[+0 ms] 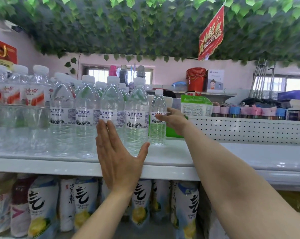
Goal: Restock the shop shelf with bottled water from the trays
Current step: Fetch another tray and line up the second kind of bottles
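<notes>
Head view: shelf (163, 171), top tier. Left hand (118, 156) flat, fingers wide against front row (87, 114). Right hand (175, 119), grip round end bottle (157, 133), standing at row's right. Risk: a hard sideways shove could topple neighbours over the edge.

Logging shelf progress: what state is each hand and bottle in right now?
left hand: open, fingers straight, against the front-row bottles.
right hand: gripping the end bottle.
front-row bottles: upright, capped, full.
end bottle: upright on the shelf, capped.
</notes>
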